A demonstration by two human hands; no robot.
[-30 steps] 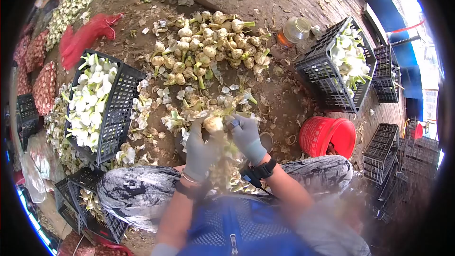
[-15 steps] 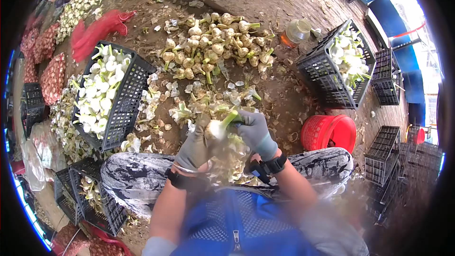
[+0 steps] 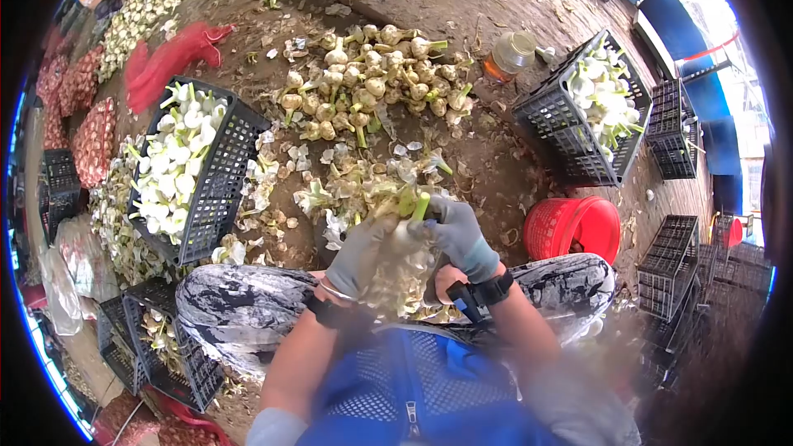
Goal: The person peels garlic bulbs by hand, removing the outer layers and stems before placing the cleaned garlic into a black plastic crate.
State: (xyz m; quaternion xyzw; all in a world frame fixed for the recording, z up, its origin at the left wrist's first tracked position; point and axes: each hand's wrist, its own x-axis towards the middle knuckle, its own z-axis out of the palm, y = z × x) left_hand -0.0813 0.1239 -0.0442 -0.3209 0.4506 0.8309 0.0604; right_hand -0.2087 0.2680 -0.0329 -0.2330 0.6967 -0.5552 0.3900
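Observation:
A garlic bulb with a cut green stem is between my two grey-gloved hands, above my lap. My left hand is closed round the bulb from the left, and my right hand has its fingers closed on the other side, close to the stem. Fingers and blur hide much of the bulb. Peeled skins and leaf scraps lie on the ground just beyond my hands. Farther out rests a heap of unpeeled garlic bulbs with short stems.
Black crates of white garlic stand at left and right. A red bucket lies tipped near my right knee, and a jar of amber liquid is behind it. Red netting lies at the upper left.
My hands have turned the garlic bulb so its stem points more upright. My right hand has shifted slightly right and down, and the bulb is now more covered by fingers.

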